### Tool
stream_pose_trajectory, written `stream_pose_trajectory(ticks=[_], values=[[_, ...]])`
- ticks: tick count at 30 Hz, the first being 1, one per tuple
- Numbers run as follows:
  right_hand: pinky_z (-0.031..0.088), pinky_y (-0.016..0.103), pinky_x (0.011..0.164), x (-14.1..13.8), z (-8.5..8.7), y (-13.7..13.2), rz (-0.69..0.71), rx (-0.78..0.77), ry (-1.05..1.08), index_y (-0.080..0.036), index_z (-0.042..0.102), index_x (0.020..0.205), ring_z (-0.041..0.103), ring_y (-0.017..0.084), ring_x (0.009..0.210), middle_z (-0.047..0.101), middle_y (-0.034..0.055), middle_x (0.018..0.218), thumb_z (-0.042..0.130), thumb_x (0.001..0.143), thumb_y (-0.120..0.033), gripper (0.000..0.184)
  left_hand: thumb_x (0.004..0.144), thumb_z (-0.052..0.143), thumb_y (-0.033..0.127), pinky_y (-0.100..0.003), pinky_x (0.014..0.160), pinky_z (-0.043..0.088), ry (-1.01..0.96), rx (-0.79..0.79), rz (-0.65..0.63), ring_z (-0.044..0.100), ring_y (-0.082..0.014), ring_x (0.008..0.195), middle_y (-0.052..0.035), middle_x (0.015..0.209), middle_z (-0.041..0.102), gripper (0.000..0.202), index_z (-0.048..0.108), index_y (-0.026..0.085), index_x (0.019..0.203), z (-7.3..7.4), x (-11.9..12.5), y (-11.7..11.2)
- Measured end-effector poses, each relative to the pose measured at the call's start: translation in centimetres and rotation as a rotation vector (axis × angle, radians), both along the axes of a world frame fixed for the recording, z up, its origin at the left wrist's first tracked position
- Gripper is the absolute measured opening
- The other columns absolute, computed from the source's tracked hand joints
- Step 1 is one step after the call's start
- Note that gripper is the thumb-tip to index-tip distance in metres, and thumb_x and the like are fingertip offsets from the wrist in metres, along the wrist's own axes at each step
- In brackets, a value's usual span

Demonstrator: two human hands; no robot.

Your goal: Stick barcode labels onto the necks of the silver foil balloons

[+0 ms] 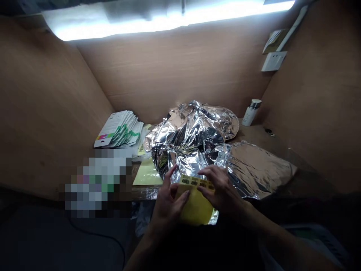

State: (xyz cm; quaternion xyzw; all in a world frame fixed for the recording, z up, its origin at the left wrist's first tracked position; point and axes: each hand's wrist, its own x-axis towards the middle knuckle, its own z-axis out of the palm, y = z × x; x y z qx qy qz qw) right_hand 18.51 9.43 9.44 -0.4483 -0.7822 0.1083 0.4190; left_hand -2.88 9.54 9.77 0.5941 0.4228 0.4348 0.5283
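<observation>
A yellow sheet of barcode labels (196,206) is tilted up near the front edge of the worktop, its printed row along the top. My left hand (168,197) grips the left side, thumb lying on the sheet and index finger stretched upward. At the upper right corner, my right hand (220,184) has its thumb on the labels and its index finger curved over the top edge; the other fingers are partly hidden. Just behind both hands lies a crumpled heap of shiny silver foil balloons (194,131). A flat foil piece (256,167) spreads to the right.
Stacked printed cards (120,130) stand at the back left, with a yellow sheet (148,173) nearer me. A white bottle (251,113) stands at the back right, below a wall socket (273,61). Wooden panels enclose the worktop; a bright lamp (169,19) hangs above. The left foreground is pixelated.
</observation>
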Motion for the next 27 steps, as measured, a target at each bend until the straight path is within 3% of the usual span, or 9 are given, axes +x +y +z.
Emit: stream_pose_trajectory(ticks=[2, 5, 9, 13, 19, 22, 27], values=[[0.049, 0.044, 0.085, -0.7, 0.1, -0.1, 0.015, 0.201, -0.073, -0.02, 0.063, 0.11, 0.061, 0.024, 0.095, 0.065, 0.0084, 0.1, 0.066, 0.093, -0.015, 0.018, 0.091, 0.066, 0.016, -0.026, 0.07, 0.059, 0.081, 0.106, 0.028, 0.074, -0.017, 0.076, -0.0021, 0.09, 0.076, 0.085, 0.018, 0.026, 0.161, 0.0, 0.2, -0.5], [0.05, 0.038, 0.077, -1.7, 0.5, -0.3, 0.133, 0.274, -0.158, -0.018, 0.065, 0.106, 0.059, 0.021, 0.085, 0.065, 0.0069, 0.09, 0.061, 0.096, -0.012, 0.013, 0.088, 0.059, 0.007, -0.02, 0.064, 0.052, 0.183, 0.279, -0.008, 0.065, -0.0117, 0.065, 0.0017, 0.082, 0.07, 0.086, 0.017, 0.024, 0.161, 0.0, 0.4, -1.1], [0.049, 0.035, 0.071, -2.3, 0.4, -0.5, 0.163, 0.269, -0.199, -0.016, 0.065, 0.093, 0.056, 0.019, 0.079, 0.065, 0.0072, 0.085, 0.055, 0.096, -0.006, 0.014, 0.089, 0.054, 0.005, -0.017, 0.06, 0.044, 0.299, 0.422, -0.029, 0.055, -0.0086, 0.058, 0.0065, 0.072, 0.059, 0.08, 0.021, 0.023, 0.16, 0.1, 0.3, -1.3], [0.048, 0.033, 0.068, -2.2, 0.1, -0.2, 0.126, 0.201, -0.099, -0.016, 0.062, 0.085, 0.056, 0.018, 0.076, 0.061, 0.0056, 0.08, 0.052, 0.093, -0.004, 0.018, 0.088, 0.054, 0.004, -0.016, 0.058, 0.039, 0.326, 0.438, -0.06, 0.051, -0.0085, 0.057, 0.0092, 0.068, 0.051, 0.08, 0.022, 0.024, 0.158, -0.2, 0.1, -1.1], [0.051, 0.03, 0.069, -2.2, 0.6, -0.4, 0.247, 0.195, -0.19, -0.016, 0.064, 0.095, 0.058, 0.018, 0.08, 0.065, 0.0065, 0.087, 0.055, 0.094, -0.008, 0.012, 0.087, 0.054, 0.004, -0.016, 0.056, 0.036, 0.267, 0.38, -0.044, 0.044, -0.008, 0.052, 0.012, 0.063, 0.047, 0.082, 0.018, 0.022, 0.158, -0.1, 0.0, -1.3], [0.049, 0.031, 0.066, -2.3, 0.4, -0.5, 0.21, 0.215, -0.198, -0.016, 0.065, 0.089, 0.058, 0.018, 0.075, 0.064, 0.0061, 0.081, 0.053, 0.094, -0.005, 0.017, 0.089, 0.052, 0.003, -0.016, 0.058, 0.036, 0.313, 0.454, -0.046, 0.043, -0.0081, 0.053, 0.0114, 0.063, 0.046, 0.077, 0.021, 0.022, 0.157, 0.1, 0.0, -1.4], [0.044, 0.028, 0.061, -2.1, 0.0, 0.2, 0.161, 0.012, 0.003, -0.017, 0.066, 0.076, 0.059, 0.015, 0.069, 0.063, 0.0038, 0.076, 0.059, 0.087, -0.007, 0.016, 0.091, 0.051, 0.003, -0.017, 0.062, 0.04, 0.297, 0.46, -0.098, 0.044, -0.0084, 0.056, 0.0104, 0.067, 0.048, 0.073, 0.023, 0.025, 0.155, -0.1, 0.0, -1.2]])
